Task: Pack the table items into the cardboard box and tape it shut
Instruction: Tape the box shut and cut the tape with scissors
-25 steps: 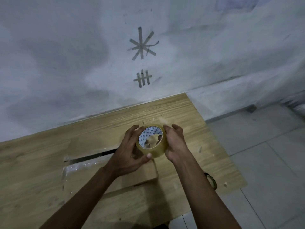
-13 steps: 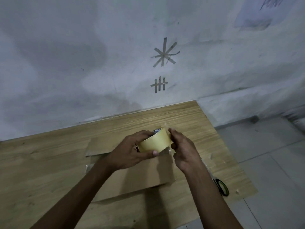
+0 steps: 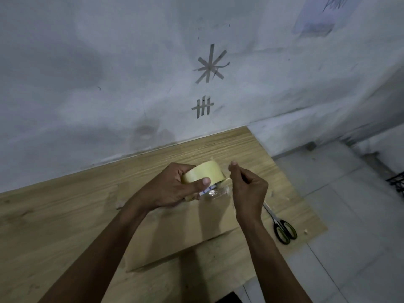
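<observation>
Head view, left hand: my left hand point(image 3: 172, 189) grips the yellowish packing tape roll point(image 3: 205, 172), fingers point(image 3: 185, 169) curled over the far side and thumb clamped across the near rim.
Head view, right hand: my right hand point(image 3: 249, 189) is just beside the roll, thumb and forefinger pressed together. They look to be pinching the loose strip point(image 3: 218, 191), a clear, crinkled bit of film running off the roll.
Where the tape is: up in the air in my hands, above the far right part of the cardboard box point(image 3: 185, 232), not touching it.
Box: lying flat on the wooden surface point(image 3: 65, 215) right under my forearms, top flaps down and closed as far as I can tell.
Also here: black-handled scissors point(image 3: 282, 228) on the surface, just right of the box, ready for cutting.
Done, I'd judge: packing looks over, since the flaps are folded shut and nothing else waits on the surface to be packed.
Left to do, I'd judge: the whole sealing job. I can't make out any tape on the box, so the strip must be drawn out, laid over the seam, pressed down and cut.
</observation>
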A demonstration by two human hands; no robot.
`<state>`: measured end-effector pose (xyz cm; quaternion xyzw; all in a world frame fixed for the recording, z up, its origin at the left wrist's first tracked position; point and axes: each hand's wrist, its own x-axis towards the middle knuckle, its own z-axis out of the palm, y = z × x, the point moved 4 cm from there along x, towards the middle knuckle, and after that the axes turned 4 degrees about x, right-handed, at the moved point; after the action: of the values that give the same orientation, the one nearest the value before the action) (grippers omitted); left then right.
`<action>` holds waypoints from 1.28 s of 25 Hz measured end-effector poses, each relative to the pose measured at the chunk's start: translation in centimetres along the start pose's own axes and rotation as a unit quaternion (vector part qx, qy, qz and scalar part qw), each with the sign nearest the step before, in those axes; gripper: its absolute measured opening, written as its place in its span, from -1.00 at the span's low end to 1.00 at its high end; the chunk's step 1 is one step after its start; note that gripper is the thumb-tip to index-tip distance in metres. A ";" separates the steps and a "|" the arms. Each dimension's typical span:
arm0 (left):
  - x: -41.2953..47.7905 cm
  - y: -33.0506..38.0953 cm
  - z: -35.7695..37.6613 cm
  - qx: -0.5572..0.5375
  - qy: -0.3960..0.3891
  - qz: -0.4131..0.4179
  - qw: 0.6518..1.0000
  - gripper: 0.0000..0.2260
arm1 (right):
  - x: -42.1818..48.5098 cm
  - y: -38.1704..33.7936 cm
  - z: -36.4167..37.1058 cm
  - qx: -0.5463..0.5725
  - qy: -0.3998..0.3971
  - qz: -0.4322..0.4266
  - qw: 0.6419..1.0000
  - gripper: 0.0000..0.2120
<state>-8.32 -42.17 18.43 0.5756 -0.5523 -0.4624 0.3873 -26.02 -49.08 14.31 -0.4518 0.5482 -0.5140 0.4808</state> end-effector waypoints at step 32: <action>5.5 -2.2 5.0 -0.223 0.201 -0.033 0.953 -0.56 | 10.7 0.5 -3.1 0.087 -0.257 0.051 0.961 -0.72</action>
<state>-12.67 -47.16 14.36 0.5734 -0.3265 -0.4614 0.5931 -30.46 -59.29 13.14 -0.4964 0.3817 -0.4014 0.6684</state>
